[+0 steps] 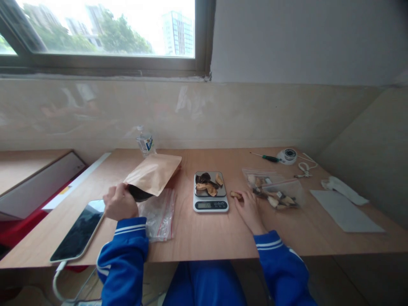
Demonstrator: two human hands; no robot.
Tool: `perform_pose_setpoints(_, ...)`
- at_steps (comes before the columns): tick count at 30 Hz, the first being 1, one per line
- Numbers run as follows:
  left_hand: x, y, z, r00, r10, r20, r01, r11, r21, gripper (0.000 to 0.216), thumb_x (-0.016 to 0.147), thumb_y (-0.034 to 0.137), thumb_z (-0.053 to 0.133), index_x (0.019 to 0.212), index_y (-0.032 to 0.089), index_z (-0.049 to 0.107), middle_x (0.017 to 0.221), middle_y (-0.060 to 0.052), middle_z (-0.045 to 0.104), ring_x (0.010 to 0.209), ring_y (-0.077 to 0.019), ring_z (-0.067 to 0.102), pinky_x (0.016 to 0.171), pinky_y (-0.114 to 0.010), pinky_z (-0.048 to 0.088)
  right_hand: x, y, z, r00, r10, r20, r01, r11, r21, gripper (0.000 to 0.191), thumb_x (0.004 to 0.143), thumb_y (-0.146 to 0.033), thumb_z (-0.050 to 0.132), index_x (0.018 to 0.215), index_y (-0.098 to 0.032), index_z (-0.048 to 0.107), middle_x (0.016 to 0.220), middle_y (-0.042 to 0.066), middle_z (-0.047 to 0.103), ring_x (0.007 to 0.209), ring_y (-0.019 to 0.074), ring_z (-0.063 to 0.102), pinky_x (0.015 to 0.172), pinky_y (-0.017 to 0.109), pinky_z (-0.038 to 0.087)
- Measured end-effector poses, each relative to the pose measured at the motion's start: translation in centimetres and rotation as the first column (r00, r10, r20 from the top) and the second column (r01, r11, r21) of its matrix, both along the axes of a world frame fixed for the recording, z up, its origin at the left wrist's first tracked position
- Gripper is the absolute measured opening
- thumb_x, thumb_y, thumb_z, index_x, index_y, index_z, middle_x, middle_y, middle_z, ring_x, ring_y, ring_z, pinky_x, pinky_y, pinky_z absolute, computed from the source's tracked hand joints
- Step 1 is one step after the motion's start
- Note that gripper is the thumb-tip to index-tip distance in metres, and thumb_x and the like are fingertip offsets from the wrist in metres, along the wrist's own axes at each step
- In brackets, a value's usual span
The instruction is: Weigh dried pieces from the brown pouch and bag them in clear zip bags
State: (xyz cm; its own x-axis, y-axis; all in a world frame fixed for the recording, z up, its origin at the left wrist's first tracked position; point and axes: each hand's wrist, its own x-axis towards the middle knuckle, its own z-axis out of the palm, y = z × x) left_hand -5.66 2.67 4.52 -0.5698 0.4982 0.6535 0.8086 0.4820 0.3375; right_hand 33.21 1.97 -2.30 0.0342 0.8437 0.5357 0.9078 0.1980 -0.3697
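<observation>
My left hand [121,203] is closed on the edge of a brown paper pouch [154,173], whose dark opening faces toward me. Under and beside the pouch lies a clear zip bag [158,219] with red seal lines. My right hand [249,209] rests on the table, its fingertips at a small tan dried piece [236,195]. Between the hands stands a kitchen scale [211,205] with a lit display I cannot read. On its plate sit dark and tan dried pieces [208,187]. Filled clear zip bags [283,194] lie right of my right hand.
A plugged-in phone [79,229] lies at the left front. A plastic bottle [145,142] stands at the back. At the back right are a green-handled screwdriver [269,158] and a white dome camera [287,156] with its cable. White paper [347,212] and a crumpled tissue [344,190] lie right.
</observation>
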Motion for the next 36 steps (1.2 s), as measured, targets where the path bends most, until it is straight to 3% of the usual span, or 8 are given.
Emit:
perform_pose_setpoints(3,-0.4,0.8,0.5,1.000,-0.004,-0.010,0.004,0.999,-0.049,0.023,0.091,0.030,0.043,0.093,0.021,0.064,0.096,-0.005,0.061,0.086,-0.0231,0.050,0.052,-0.026,0.022,0.0,0.0,0.0,1.000,-0.004,0.005,0.004,1.000,0.012,0.020,0.086,-0.026,0.045,0.097,-0.019,0.060,0.092,0.008,0.063,0.088,0.0258,0.051,0.080,0.039,0.038)
perform_pose_setpoints(9,1.1,1.2,0.8,0.947,-0.267,0.177,0.307,0.914,-0.266,0.023,0.085,0.024,0.048,0.100,0.023,0.065,0.099,-0.009,0.061,0.089,-0.0249,0.056,0.067,-0.031,0.042,0.2,0.1,-0.1,0.999,-0.037,0.019,0.037,0.999,0.014,0.020,0.085,-0.027,0.045,0.096,-0.019,0.060,0.093,0.009,0.060,0.087,0.0262,0.050,0.079,0.040,0.039)
perform_pose_setpoints(12,2.3,-1.1,0.0,0.920,-0.330,0.213,0.371,0.909,-0.192,0.030,0.086,0.026,0.042,0.109,0.019,0.060,0.101,-0.011,0.060,0.093,-0.0259,0.057,0.080,-0.037,0.044,0.3,-0.1,0.0,0.997,-0.071,0.020,0.071,0.997,0.028,0.020,0.085,-0.028,0.045,0.094,-0.018,0.059,0.091,0.010,0.060,0.085,0.0264,0.050,0.077,0.039,0.039)
perform_pose_setpoints(18,5.1,-5.6,-3.1,0.725,-0.529,0.442,0.662,0.713,-0.232,0.031,0.079,0.043,0.050,0.094,0.018,0.060,0.088,-0.009,0.059,0.083,-0.0251,0.060,0.078,-0.039,0.049,0.4,-0.3,0.3,0.994,-0.102,-0.040,0.105,0.991,0.084,0.020,0.085,-0.030,0.045,0.094,-0.018,0.058,0.089,0.010,0.058,0.086,0.0266,0.049,0.078,0.039,0.040)
perform_pose_setpoints(22,5.4,-5.4,-3.6,0.703,-0.529,0.475,0.656,0.741,-0.145,0.024,0.077,0.040,0.048,0.083,0.018,0.057,0.078,-0.007,0.057,0.073,-0.0232,0.060,0.070,-0.038,0.049,0.8,-0.1,0.1,0.996,-0.084,-0.027,0.085,0.995,0.058,0.019,0.085,-0.028,0.044,0.090,-0.019,0.059,0.090,0.011,0.055,0.085,0.0274,0.048,0.078,0.042,0.041)
perform_pose_setpoints(27,5.3,-5.7,-1.5,0.646,-0.549,0.530,0.687,0.721,-0.091,0.018,0.075,0.035,0.048,0.063,0.021,0.049,0.063,-0.002,0.056,0.059,-0.0188,0.056,0.059,-0.033,0.045,-1.8,-2.2,3.0,0.984,0.013,-0.176,0.006,0.994,0.105,0.021,0.088,-0.026,0.042,0.095,-0.019,0.060,0.097,0.011,0.057,0.095,0.0267,0.051,0.087,0.045,0.039)
perform_pose_setpoints(31,8.5,-8.1,1.0,0.556,-0.622,0.551,0.716,0.695,0.062,0.024,0.080,0.043,0.048,0.067,0.022,0.050,0.062,0.000,0.057,0.054,-0.0163,0.054,0.055,-0.029,0.043,-8.4,-6.4,6.4,0.821,0.279,-0.497,-0.349,0.936,-0.051,0.020,0.091,-0.031,0.042,0.099,-0.022,0.058,0.094,0.007,0.060,0.085,0.0194,0.057,0.077,0.033,0.046)
perform_pose_setpoints(36,13.4,-10.2,2.6,0.287,-0.702,0.652,0.794,0.555,0.248,0.020,0.087,0.041,0.044,0.078,0.023,0.047,0.068,0.001,0.058,0.061,-0.0153,0.057,0.056,-0.026,0.045,-14.3,-8.7,8.7,0.544,0.260,-0.798,-0.607,0.779,-0.160,0.025,0.093,-0.043,0.040,0.095,-0.021,0.051,0.078,0.002,0.063,0.068,0.0149,0.060,0.060,0.025,0.046)
